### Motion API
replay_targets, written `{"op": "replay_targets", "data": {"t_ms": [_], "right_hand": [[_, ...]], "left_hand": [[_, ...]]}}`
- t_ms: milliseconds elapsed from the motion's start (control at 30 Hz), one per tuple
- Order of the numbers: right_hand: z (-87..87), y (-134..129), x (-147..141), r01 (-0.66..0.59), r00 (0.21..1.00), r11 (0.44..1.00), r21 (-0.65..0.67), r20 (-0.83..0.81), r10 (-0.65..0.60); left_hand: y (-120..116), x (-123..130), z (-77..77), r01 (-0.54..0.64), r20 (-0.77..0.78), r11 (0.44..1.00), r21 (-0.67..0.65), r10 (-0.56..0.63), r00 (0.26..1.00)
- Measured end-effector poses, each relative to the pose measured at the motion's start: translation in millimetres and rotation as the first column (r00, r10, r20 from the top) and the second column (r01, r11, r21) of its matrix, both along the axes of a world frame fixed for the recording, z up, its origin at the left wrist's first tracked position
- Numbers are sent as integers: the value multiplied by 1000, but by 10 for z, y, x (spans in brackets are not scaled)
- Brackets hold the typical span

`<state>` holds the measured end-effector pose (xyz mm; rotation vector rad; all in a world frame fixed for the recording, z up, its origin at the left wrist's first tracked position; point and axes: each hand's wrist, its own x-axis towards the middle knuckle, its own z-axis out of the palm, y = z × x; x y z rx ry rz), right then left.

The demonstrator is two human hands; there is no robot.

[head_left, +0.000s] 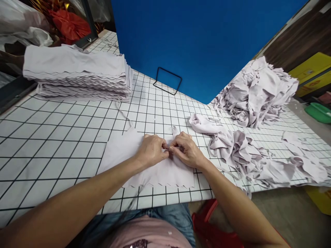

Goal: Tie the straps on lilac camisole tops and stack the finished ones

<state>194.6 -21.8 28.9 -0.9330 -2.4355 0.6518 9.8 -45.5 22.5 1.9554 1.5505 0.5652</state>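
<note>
A pale lilac fabric piece with a wavy lower edge lies flat on the grid-patterned table, near its front edge. My left hand rests over its middle, thumb and forefinger pinched together. Close against it on the right, my right hand is also closed in a pinch, and the fingertips of both hands meet. What sits between them is too small to make out. Behind the right hand a narrow fabric loop sticks up. A thin strap trails from the piece's upper left corner.
A neat stack of folded fabric stands at the back left. Loose crumpled pieces lie on the right, before a large heap. A blue board and a black wire frame are at the back. A red stool is below.
</note>
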Motion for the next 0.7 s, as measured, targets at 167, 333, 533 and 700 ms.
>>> {"op": "replay_targets", "data": {"t_ms": [167,333,533,700], "right_hand": [[-2,0,6,-1,1000,1000,9,14,1],[7,8,24,-26,999,999,22,32,25],[38,10,35,-49,986,987,156,164,23],[111,18,32,-153,946,947,283,318,58]], "left_hand": [[-3,9,26,0,-12,1000,-6,0,1000],[-7,7,26,3,-4,1000,-7,-3,1000],[-6,5,63,20,-8,1000,-22,-20,1000],[3,2,88,54,-33,998,-25,-55,998]]}}
